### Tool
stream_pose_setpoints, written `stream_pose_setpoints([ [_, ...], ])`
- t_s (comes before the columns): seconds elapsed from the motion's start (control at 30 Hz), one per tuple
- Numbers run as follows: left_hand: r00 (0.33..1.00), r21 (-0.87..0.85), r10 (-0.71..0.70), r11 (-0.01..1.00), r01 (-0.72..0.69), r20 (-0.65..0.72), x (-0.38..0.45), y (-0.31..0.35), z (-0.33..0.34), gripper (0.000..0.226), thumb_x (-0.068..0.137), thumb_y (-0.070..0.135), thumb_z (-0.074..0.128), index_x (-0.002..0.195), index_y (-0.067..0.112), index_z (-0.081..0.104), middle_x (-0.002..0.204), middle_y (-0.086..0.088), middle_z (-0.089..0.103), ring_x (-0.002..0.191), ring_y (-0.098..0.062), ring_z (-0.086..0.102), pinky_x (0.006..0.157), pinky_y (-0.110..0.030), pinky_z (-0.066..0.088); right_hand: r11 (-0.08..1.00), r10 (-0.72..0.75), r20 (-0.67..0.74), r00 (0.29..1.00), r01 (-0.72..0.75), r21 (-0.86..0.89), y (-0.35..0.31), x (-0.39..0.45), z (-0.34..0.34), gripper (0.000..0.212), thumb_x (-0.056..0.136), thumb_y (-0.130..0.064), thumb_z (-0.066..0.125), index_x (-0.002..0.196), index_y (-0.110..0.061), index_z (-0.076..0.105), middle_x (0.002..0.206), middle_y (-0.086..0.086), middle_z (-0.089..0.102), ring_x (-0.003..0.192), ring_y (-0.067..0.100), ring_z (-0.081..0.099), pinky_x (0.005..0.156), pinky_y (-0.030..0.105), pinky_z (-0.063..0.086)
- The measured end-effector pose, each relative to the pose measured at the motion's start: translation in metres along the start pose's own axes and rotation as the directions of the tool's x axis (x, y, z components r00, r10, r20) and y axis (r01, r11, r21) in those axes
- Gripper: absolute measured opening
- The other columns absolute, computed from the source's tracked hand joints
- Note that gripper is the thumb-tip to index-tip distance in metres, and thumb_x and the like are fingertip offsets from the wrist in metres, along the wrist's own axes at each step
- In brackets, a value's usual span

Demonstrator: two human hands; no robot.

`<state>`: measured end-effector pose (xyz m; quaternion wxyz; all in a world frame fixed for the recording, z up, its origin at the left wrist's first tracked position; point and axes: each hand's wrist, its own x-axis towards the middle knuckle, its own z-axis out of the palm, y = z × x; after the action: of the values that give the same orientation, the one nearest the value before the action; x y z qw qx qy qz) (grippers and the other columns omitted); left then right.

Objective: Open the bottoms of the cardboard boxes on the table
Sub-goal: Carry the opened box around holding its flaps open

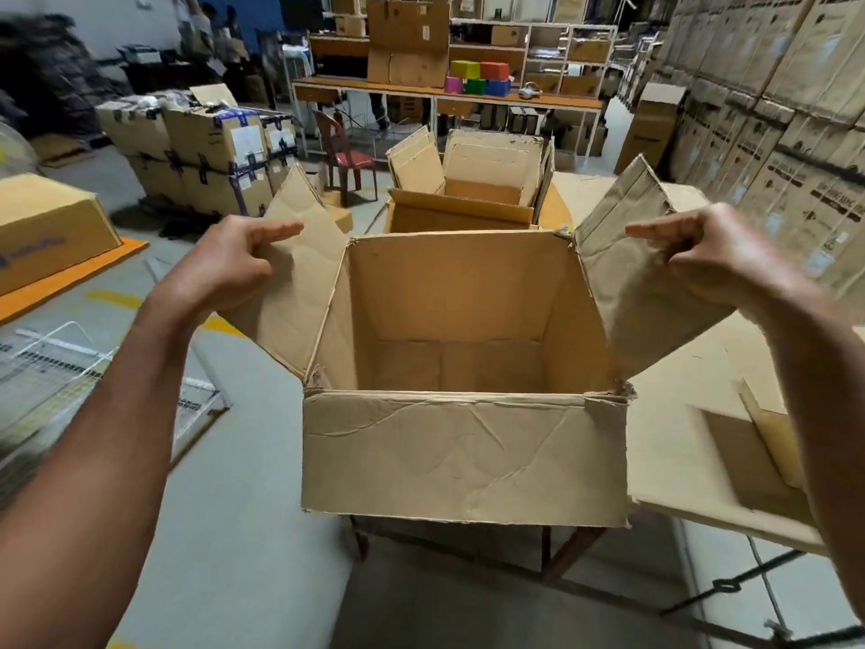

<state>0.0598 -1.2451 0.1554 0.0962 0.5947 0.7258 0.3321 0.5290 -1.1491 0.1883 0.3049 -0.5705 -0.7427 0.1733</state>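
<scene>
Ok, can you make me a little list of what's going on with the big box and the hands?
near box: cardboard box, open at the top, nothing visible inside
side flaps: left flap and right flap spread outward
front flap: folded down, creased
box floor: inner flaps look closed
left hand: gripping the left flap
right hand: gripping the right flap
behind: second open box
far table: coloured cubes

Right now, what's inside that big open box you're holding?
Nothing shows inside the box: only bare walls and closed bottom flaps. The near wall hides the floor's front part. Both hands, left and right, grip side flaps.
</scene>
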Motion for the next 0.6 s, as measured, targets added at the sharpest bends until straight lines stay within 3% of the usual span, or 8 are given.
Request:
stream_pose_setpoints([
  [0.07,0.999,-0.008,-0.038,0.999,0.038,0.002,-0.018,-0.021,-0.016,0.081,0.077,-0.021,0.044,0.142,0.026,0.054,0.143,0.012,0.051,0.134,-0.009,0.046,0.109,-0.032,0.038,0.997,-0.042,0.020,0.999,0.041,0.062,-0.014,-0.001,0.014,0.059,0.083,0.015,0.057,0.132,-0.017,0.065,0.132,0.005,0.064,0.113,0.013,0.059,0.066,-0.001,0.046],
  [0.13,0.998,-0.020,-0.065,0.998,0.065,-0.019,-0.036,-0.040,-0.035,0.082,0.077,-0.021,0.046,0.142,0.028,0.053,0.145,0.010,0.051,0.136,-0.014,0.046,0.112,-0.040,0.039,0.991,-0.081,0.036,0.996,0.077,0.107,-0.030,-0.005,0.030,0.058,0.082,0.015,0.058,0.131,-0.016,0.065,0.129,0.005,0.065,0.112,0.015,0.061,0.062,-0.001,0.047],
  [0.2,0.993,-0.020,-0.088,0.996,0.087,-0.077,-0.055,-0.055,-0.054,0.081,0.076,-0.023,0.045,0.141,0.024,0.054,0.140,0.013,0.050,0.134,-0.012,0.046,0.111,-0.036,0.037,0.982,-0.116,0.058,0.992,0.106,0.154,-0.048,-0.010,0.048,0.057,0.083,0.013,0.059,0.131,-0.017,0.066,0.127,0.003,0.066,0.109,0.017,0.062,0.060,0.003,0.050],
  [0.27,0.985,-0.008,-0.112,0.994,0.112,-0.133,-0.072,-0.068,-0.073,0.079,0.077,-0.023,0.045,0.141,0.022,0.054,0.136,0.014,0.050,0.131,-0.009,0.047,0.107,-0.030,0.036,0.973,-0.142,0.086,0.986,0.123,0.194,-0.069,-0.016,0.067,0.055,0.084,0.012,0.059,0.131,-0.018,0.066,0.127,0.001,0.067,0.109,0.018,0.064,0.067,0.009,0.054],
  [0.4,0.976,0.004,-0.139,0.990,0.142,-0.169,-0.106,-0.112,-0.114,0.078,0.077,-0.024,0.044,0.142,0.019,0.055,0.135,0.013,0.052,0.129,-0.006,0.048,0.106,-0.025,0.037,0.959,-0.187,0.097,0.978,0.160,0.235,-0.120,-0.021,0.108,0.067,0.077,0.022,0.050,0.130,-0.016,0.066,0.125,0.003,0.069,0.110,0.014,0.064,0.075,0.009,0.054],
  [0.5,0.969,-0.021,-0.169,0.986,0.168,-0.181,-0.123,-0.155,-0.148,0.076,0.080,-0.024,0.046,0.142,0.019,0.055,0.141,0.008,0.054,0.134,-0.006,0.046,0.111,-0.026,0.034,0.950,-0.194,0.101,0.976,0.162,0.267,-0.163,-0.025,0.147,0.064,0.081,0.019,0.053,0.131,-0.018,0.066,0.128,0.000,0.067,0.115,0.014,0.063,0.092,0.031,0.057],
  [0.6,0.958,-0.039,-0.204,0.979,0.201,-0.202,-0.137,-0.201,-0.186,0.073,0.083,-0.022,0.049,0.141,0.022,0.054,0.140,0.010,0.054,0.133,-0.006,0.047,0.115,-0.030,0.033,0.948,-0.188,0.160,0.969,0.136,0.288,-0.207,-0.029,0.193,0.064,0.080,0.018,0.058,0.129,-0.022,0.067,0.125,-0.002,0.069,0.110,0.019,0.067,0.094,0.052,0.056],
])
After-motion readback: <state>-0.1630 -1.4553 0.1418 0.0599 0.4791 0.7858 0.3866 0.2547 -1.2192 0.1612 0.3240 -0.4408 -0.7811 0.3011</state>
